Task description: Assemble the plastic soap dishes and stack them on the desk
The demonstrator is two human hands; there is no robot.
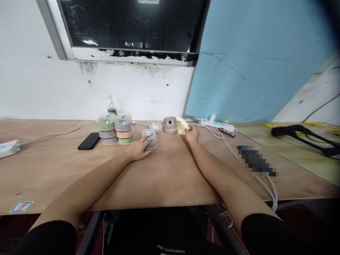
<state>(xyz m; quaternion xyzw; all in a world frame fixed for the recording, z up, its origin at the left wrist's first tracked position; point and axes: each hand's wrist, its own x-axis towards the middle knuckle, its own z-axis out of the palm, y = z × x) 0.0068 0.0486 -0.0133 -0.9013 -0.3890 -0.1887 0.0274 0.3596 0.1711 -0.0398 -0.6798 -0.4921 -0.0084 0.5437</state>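
Observation:
My left hand (138, 149) rests with fingers apart on a small grey box with a clear lid (151, 136), thumb lying on the tabletop beside it. Between the fingers of my right hand (192, 134) is a pale yellow piece (182, 122), thin and tilted; its exact kind is unclear. Under it stands a pale yellow container (181, 129), partly hidden. Left of that, a grey container (170, 121) with a dark red spot inside sits on a pinkish one (170, 130). A clear plastic lid (155, 126) lies between my hands, behind the grey box.
Two stacks of lidded round containers, one green-topped (106, 124) and one grey-topped (123, 124), stand left, with a bottle (110, 105) behind. A black phone (89, 141) lies near them. Right are a power strip (217, 125), cables, and a blurred dark object (256, 161).

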